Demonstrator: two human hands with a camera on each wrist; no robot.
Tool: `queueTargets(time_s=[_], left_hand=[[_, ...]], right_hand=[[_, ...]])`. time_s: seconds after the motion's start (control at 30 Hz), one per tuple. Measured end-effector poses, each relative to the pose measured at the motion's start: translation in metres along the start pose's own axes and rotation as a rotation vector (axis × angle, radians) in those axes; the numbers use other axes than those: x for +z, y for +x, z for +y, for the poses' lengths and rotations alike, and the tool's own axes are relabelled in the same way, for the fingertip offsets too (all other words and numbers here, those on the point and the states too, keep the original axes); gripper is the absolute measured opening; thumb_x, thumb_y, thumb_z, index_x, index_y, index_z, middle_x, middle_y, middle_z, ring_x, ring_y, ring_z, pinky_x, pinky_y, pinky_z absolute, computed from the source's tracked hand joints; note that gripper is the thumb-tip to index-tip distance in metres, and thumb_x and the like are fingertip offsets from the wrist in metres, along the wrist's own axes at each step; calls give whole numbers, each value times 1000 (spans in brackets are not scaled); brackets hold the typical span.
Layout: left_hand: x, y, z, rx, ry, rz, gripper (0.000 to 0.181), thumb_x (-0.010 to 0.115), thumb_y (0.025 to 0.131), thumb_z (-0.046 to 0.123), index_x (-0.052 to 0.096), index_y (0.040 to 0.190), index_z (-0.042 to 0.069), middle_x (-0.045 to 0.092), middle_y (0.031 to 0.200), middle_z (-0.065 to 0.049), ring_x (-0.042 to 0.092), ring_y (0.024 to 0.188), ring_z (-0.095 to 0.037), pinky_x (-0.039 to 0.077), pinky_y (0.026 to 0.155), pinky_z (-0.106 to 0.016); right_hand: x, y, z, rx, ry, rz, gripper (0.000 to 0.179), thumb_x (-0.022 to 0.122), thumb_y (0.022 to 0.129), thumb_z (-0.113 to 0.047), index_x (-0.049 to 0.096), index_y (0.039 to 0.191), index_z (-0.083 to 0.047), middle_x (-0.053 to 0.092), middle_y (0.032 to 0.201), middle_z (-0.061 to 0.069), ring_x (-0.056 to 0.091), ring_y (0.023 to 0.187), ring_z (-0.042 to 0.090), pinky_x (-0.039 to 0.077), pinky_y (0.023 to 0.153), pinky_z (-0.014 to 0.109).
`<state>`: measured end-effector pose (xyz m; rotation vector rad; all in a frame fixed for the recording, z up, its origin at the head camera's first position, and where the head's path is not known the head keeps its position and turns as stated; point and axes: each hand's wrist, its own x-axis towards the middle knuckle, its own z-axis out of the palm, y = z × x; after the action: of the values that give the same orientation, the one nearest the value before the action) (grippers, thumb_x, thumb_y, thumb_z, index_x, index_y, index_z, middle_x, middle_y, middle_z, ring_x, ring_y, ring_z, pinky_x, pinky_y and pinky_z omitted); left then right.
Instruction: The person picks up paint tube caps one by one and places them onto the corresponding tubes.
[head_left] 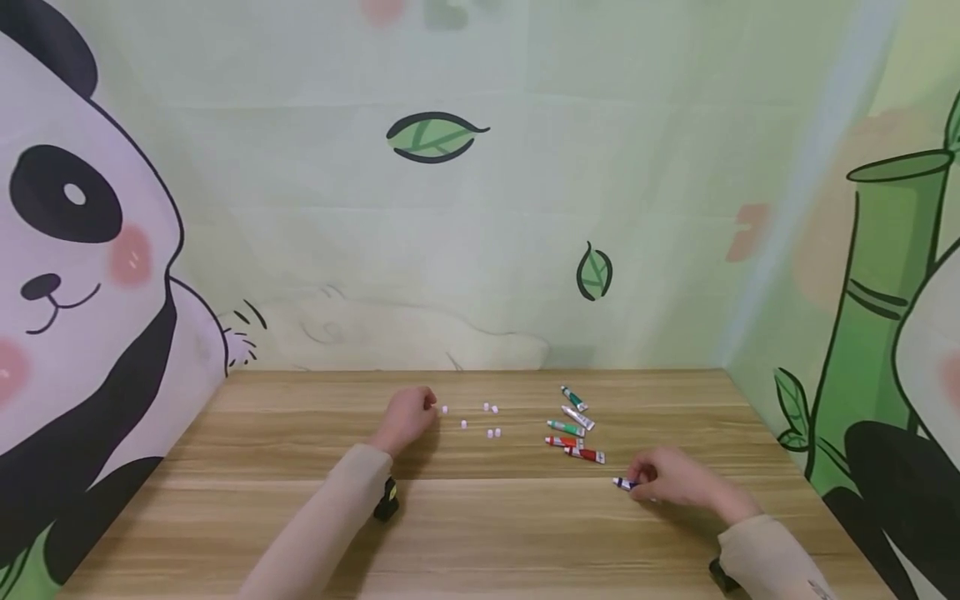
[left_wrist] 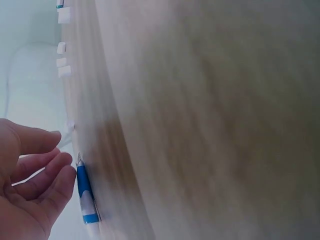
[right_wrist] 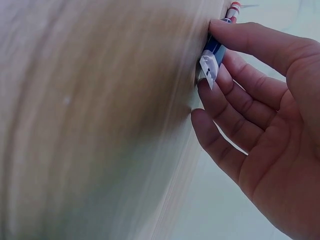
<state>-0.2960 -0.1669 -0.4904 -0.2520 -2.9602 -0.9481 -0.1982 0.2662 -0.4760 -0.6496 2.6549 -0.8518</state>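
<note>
My right hand [head_left: 671, 477] pinches a dark blue paint tube [head_left: 622, 483] between thumb and fingers, low over the table at the right. In the right wrist view the thumb lies over the tube [right_wrist: 212, 50], and its flat silvery end points towards the palm. At the left, my left hand [head_left: 408, 417] hovers low near several small white caps [head_left: 463, 424] with its fingers loosely bent. In the left wrist view, nothing shows between thumb and fingers; a blue-and-white tube [left_wrist: 86, 192] lies on the table beside the fingertips. The head view does not show that tube.
Between the hands, towards the back right, several paint tubes lie in a loose column: dark green [head_left: 573, 397], white [head_left: 577, 417], light green [head_left: 566, 428], orange [head_left: 562, 442] and red [head_left: 585, 455]. Behind the wooden table [head_left: 480, 533] hangs a printed panda backdrop [head_left: 480, 250].
</note>
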Motion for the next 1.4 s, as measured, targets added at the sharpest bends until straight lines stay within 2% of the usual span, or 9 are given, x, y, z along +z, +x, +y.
queueTargets(time_s=[0.2, 0.53, 0.77, 1.03, 1.4], left_hand=[[2, 4, 7, -42, 20, -9, 17, 66, 94, 5, 67, 108, -4, 68, 98, -15, 63, 85, -24, 55, 78, -40], [12, 11, 9, -20, 64, -25, 7, 69, 92, 5, 68, 97, 0, 67, 90, -9, 59, 79, -20, 53, 73, -36], [14, 13, 10, -45, 62, -35, 4, 67, 92, 1, 69, 95, 2, 66, 89, -8, 58, 78, -19, 52, 71, -35], [14, 15, 9, -21, 74, -45, 3, 68, 92, 3, 70, 94, 3, 66, 88, -7, 58, 77, -19, 52, 71, -34], [10, 9, 11, -1, 82, -71, 6, 71, 90, 7, 68, 92, 2, 65, 86, -7, 59, 76, -19, 52, 71, -34]], right_hand=[[0, 1, 1, 1, 0, 7, 13, 79, 84, -12, 67, 89, -9, 56, 75, -5, 51, 64, 9, 43, 56, 24], [2, 1, 0, 19, -13, 12, 12, 80, 84, -12, 68, 89, -11, 57, 74, -6, 51, 65, 9, 44, 56, 24], [3, 0, 2, 17, -1, 16, 14, 81, 83, -13, 68, 88, -10, 56, 74, -5, 50, 64, 9, 43, 56, 24], [1, 1, 2, 10, -6, 21, 14, 80, 83, -13, 68, 89, -10, 56, 74, -5, 50, 65, 9, 43, 56, 24], [1, 0, 0, 6, 1, 18, 14, 80, 84, -13, 68, 88, -10, 56, 74, -5, 51, 65, 9, 43, 56, 24]])
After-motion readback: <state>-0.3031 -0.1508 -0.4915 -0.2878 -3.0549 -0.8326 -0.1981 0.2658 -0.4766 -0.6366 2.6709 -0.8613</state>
